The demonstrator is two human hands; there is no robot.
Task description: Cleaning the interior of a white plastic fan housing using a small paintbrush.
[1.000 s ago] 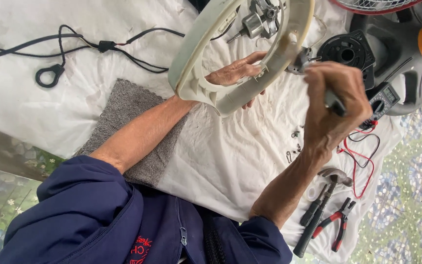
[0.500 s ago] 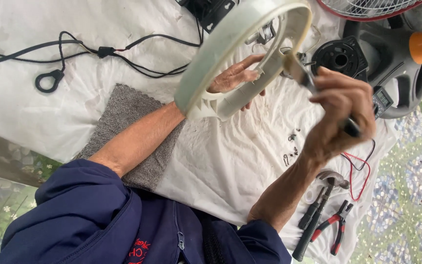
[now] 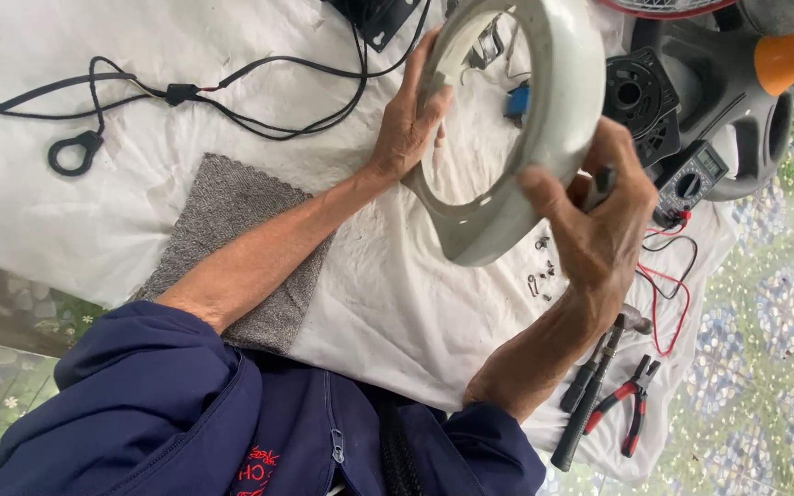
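An off-white plastic ring [image 3: 558,110] is held up, tilted, above a white sheet [image 3: 140,211]. My left hand [image 3: 408,119] grips the ring's left side, fingers curled over the inner rim. My right hand [image 3: 595,220] clasps the ring's lower right edge with the thumb on its face. A dark tool handle [image 3: 605,176] shows between that hand's fingers. Small screws [image 3: 540,276] lie on the sheet just below the ring.
A grey cloth [image 3: 232,239] lies under my left forearm. A black cable [image 3: 186,92] runs across the top left. To the right are a black fan housing [image 3: 640,101], a multimeter [image 3: 691,179] with red leads, a black screwdriver [image 3: 590,395] and red-handled pliers [image 3: 631,413].
The ring has turned and come closer. My left hand moved from beneath it to gripping its left rim. My right hand shifted onto its lower right edge.
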